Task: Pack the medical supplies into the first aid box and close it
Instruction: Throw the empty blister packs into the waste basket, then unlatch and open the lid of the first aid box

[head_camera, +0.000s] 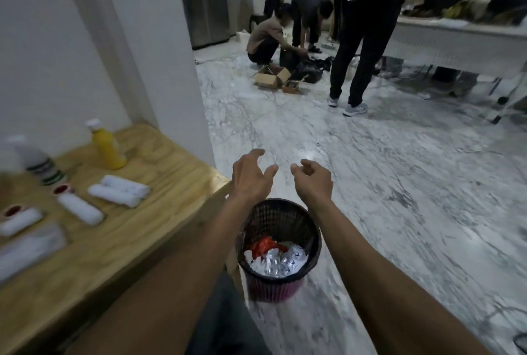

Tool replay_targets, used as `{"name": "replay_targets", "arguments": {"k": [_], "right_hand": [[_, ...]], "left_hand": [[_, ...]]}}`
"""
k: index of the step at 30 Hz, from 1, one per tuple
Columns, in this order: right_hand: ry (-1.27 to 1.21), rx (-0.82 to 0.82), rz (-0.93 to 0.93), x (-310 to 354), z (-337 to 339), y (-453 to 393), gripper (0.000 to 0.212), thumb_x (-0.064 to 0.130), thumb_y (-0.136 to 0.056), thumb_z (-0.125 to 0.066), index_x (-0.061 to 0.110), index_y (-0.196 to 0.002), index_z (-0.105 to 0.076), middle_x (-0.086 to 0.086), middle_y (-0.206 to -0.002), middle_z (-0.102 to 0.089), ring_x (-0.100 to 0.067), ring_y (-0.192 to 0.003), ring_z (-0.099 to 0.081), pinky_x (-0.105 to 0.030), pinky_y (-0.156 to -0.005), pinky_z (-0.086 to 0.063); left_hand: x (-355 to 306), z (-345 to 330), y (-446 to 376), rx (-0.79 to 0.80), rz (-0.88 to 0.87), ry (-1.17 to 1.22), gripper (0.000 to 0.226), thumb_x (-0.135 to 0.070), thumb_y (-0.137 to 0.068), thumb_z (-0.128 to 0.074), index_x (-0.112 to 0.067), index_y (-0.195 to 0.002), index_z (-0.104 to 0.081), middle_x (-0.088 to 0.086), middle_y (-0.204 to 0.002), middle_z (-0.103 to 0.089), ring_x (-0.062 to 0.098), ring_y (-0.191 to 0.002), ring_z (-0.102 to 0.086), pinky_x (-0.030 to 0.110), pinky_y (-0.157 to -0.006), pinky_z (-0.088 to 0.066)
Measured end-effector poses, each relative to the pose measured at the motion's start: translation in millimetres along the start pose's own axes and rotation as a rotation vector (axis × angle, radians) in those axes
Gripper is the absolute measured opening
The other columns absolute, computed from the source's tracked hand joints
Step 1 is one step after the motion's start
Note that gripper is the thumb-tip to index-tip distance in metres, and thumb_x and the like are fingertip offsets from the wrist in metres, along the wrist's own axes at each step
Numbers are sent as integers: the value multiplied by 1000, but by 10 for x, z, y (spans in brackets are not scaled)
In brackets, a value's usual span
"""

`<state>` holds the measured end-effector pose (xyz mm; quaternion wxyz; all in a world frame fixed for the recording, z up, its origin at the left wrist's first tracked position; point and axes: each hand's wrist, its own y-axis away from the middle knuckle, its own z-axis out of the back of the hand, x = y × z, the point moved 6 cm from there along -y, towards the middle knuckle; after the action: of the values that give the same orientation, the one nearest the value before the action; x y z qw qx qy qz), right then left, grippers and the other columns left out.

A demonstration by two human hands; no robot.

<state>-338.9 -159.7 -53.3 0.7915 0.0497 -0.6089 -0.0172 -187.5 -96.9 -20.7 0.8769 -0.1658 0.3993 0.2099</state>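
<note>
We start with the marble floor (370, 183), which fills most of the view; four or so other people are busy at its far end, well apart from us, and two open cardboard boxes (271, 76) lie near them. Next in size is the wooden table (119, 240) on our left, pushed into the corner of the wall, probably so the supplies can be laid out in easy reach. On it we count one yellow bottle (107, 146) and one pale bottle with green bands (34, 162), both upright at the back where they will not be knocked. In front lie about five white gauze rolls (119, 192), flat on their sides so they stay put: two touching as a pair, two single, each with a small red-lidded item (61, 189) just beside it, and one or more blurred flat white packs at the near left edge. We cannot see the first aid box anywhere in view.

One dark mesh waste basket (281, 252) stands on the floor just beside the table's corner, holding crumpled wrappers and something red.

Our left hand (251, 175) and right hand (312, 180) are stretched out above the basket, fingers spread loosely and holding nothing, so we judge packing has not yet begun.
</note>
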Motion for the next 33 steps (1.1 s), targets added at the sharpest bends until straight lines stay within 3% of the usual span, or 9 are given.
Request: {"name": "replay_targets", "arguments": {"k": [3, 6, 9, 12, 16, 21, 26, 30, 33], "right_hand": [[-97, 31, 56, 360, -52, 238, 41, 34, -88, -68, 17, -125, -64, -2, -117, -69, -16, -105, -64, -37, -98, -51], [-176, 109, 109, 680, -239, 499, 30, 37, -86, -69, 20, -111, -70, 1, -107, -72, -17, -98, -67, -44, -90, -57], [-227, 237, 167, 951, -534, 802, 10, 35, -87, -70, 26, -92, -71, 5, -94, -72, -16, -92, -69, -46, -87, -58], [-259, 403, 196, 1186, -883, 1141, 6, 30, -88, -70, 24, -85, -70, 2, -89, -73, -16, -88, -71, -44, -84, -59], [-243, 610, 230, 1390, -1394, 1599, 9, 28, -86, -71, 20, -85, -73, -2, -83, -74, -24, -91, -72, -39, -73, -56], [-208, 793, 317, 1529, -1948, 2110, 9, 23, -86, -71, 24, -77, -72, -5, -82, -74, -25, -89, -71, -47, -79, -57], [-190, 926, 358, 1514, -2388, 2541, 8, 26, -87, -69, 21, -84, -74, -1, -84, -74, -20, -84, -67, -39, -74, -54], [-162, 992, 369, 1525, -2698, 2780, 9, 24, -87, -68, 20, -92, -74, -1, -95, -75, -18, -94, -68, -43, -85, -57], [-159, 962, 400, 1622, -2976, 2872, 17, 25, -85, -70, 16, -97, -74, 2, -91, -75, -18, -93, -70, -40, -87, -57]], "left_hand": [[-193, 495, 210, -94, -43, 48, 51, -39, -86, -66, -21, -132, -55, 3, -132, -59, 17, -112, -61, 34, -96, -49], [-229, 1024, 440, -214, -55, 80, 43, -39, -85, -68, -19, -123, -61, 2, -124, -65, 17, -103, -66, 36, -91, -54], [-123, 1546, 682, -316, -33, 69, 37, -39, -84, -69, -18, -114, -65, 1, -115, -68, 16, -97, -67, 40, -91, -53], [54, 2041, 971, -402, 14, 77, 33, -33, -83, -71, -14, -110, -67, 2, -108, -69, 16, -91, -67, 37, -90, -53], [358, 2648, 1394, -531, 94, 35, 31, -29, -82, -74, -12, -108, -69, 3, -105, -70, 13, -88, -68, 34, -88, -53], [721, 3235, 1943, -704, 209, -52, 31, -28, -82, -74, -15, -109, -69, -1, -102, -71, 14, -90, -69, 29, -85, -53], [1102, 3635, 2409, -839, 328, -50, 34, -27, -82, -74, -14, -113, -68, -1, -105, -69, 11, -84, -68, 28, -82, -54], [1373, 3883, 2571, -884, 361, -52, 34, -23, -85, -72, -12, -116, -66, 1, -110, -67, 6, -80, -63, 12, -58, -51], [1588, 4131, 2584, -918, 374, -131, 39, -28, -86, -70, -13, -121, -64, 3, -115, -68, 11, -89, -63, 27, -79, -53]]}}
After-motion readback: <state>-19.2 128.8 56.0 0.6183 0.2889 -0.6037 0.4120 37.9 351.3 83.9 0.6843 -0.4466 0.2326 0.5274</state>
